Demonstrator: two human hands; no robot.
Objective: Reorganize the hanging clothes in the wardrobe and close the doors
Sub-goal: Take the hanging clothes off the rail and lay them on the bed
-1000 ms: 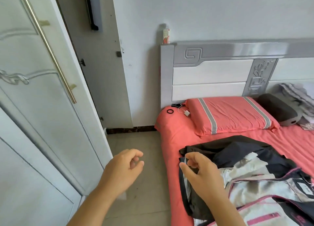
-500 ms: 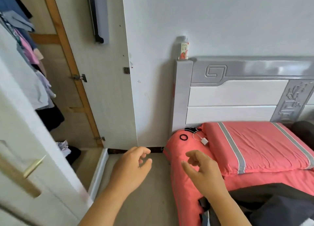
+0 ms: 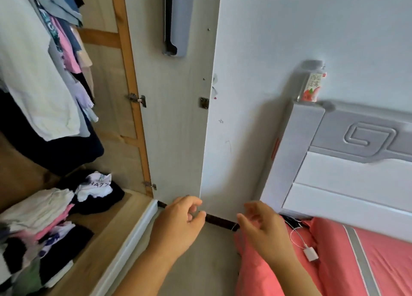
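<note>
Wardrobe (image 3: 124,126) now fills the left of my view, where half a second ago I saw only a strip of it past the door and, a second ago, mostly the bed with a jacket under my right hand; I have turned away from the bed and toward the open cupboard, which I take to mean the sorting of the rail comes next and the doors are not yet closed. Inside the wardrobe, at its upper left, the hanging clothes (image 3: 38,79) crowd together: a large white garment in front, pink, blue and dark pieces bunched behind it. Below them, on the wardrobe floor, lies a heap of folded clothes (image 3: 42,224). Its open door (image 3: 176,128) stands flat toward the wall, right of the interior. In front of the wardrobe's sill, my left hand (image 3: 178,226) and right hand (image 3: 265,231) both hang loosely curled and hold nothing.
</note>
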